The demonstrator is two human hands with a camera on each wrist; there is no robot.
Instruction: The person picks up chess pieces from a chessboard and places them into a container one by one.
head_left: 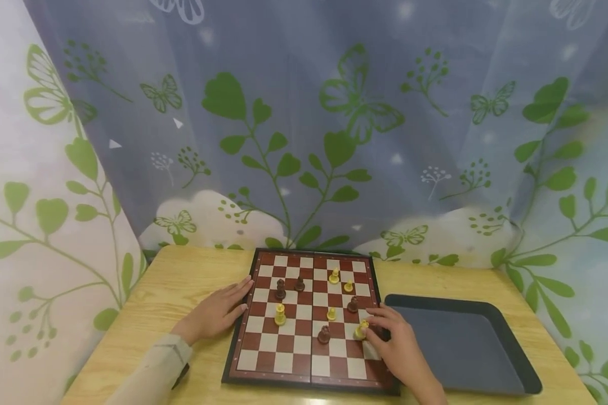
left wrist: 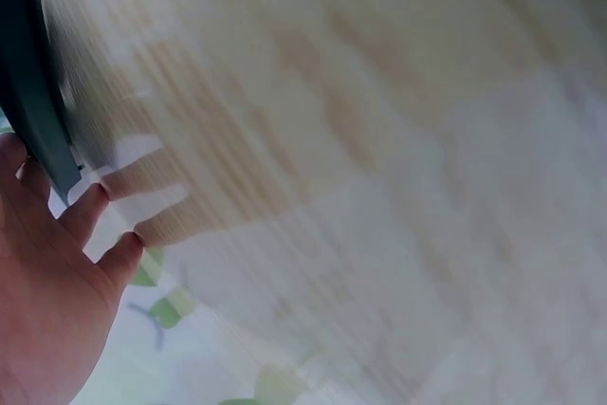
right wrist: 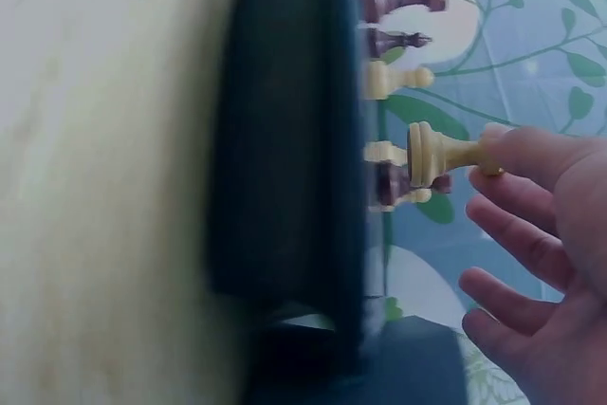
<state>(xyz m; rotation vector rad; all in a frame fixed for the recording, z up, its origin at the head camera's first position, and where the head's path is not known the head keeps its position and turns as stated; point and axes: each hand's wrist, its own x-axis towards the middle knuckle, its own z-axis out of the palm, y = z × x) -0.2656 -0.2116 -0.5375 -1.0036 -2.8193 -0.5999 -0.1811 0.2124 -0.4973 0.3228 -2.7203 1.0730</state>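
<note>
Right hand (head_left: 400, 351) pinches a cream plastic pawn (head_left: 361, 330) by its head at the near right of the brown-and-cream checkered folding chessboard (head_left: 309, 360). Left hand (head_left: 218, 311) lies flat, fingers straight, against the board's left edge, holding nothing. Just right of the right hand, a dark grey rectangular tray (head_left: 491, 332); on the board, five cream and four brown pieces.

You have a light wooden table (head_left: 182, 281) under your hands. A chessboard (head_left: 284, 360) lies flat on it between them, its left edge touching your left hand (head_left: 218, 312), which rests flat on the wood. Just beside your right hand (head_left: 397, 349), on its outer side, a dark tray (head_left: 466, 343) sits against the board's right edge.
</note>
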